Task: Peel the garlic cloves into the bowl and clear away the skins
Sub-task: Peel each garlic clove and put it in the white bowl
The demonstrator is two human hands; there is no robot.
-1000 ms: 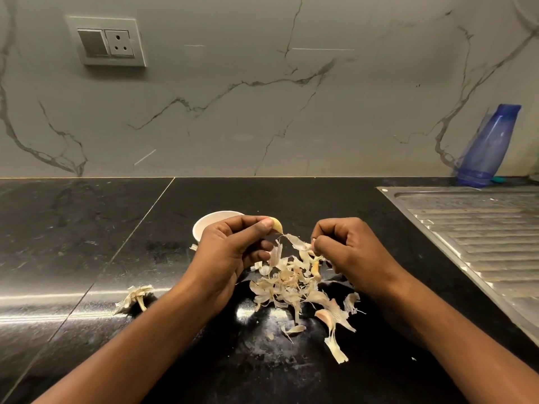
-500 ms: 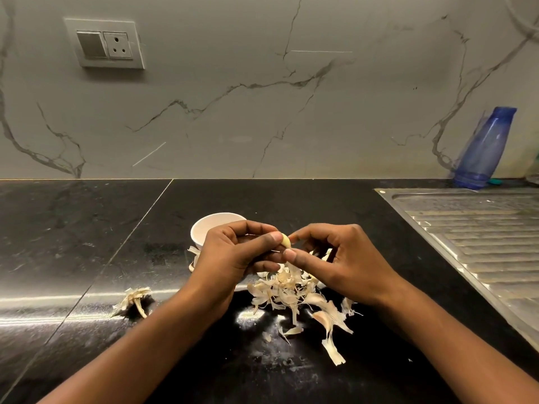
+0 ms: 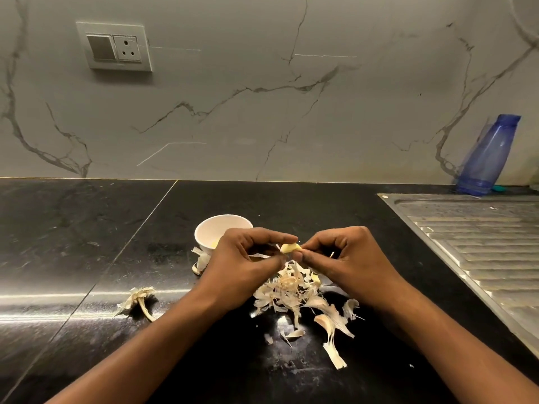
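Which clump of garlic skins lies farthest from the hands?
The stemmed clump alone at far left; the main pile and the scrap beside the bowl lie closer.

1. Nothing legible anywhere in view.
2. white bowl (image 3: 210, 233), just behind the left-hand fingers (image 3: 262, 237): plain, unmarked.
3. switch-and-socket plate (image 3: 114, 46), far up and left of the fingers: no lettering to make out.
4. blue bottle (image 3: 487, 158), far right of the fingers: no label to read.

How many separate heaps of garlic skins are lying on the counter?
3: a big pile beneath the left hand and right hand, a small clump farther left, and a few skins against the bowl. The hands may hide more.
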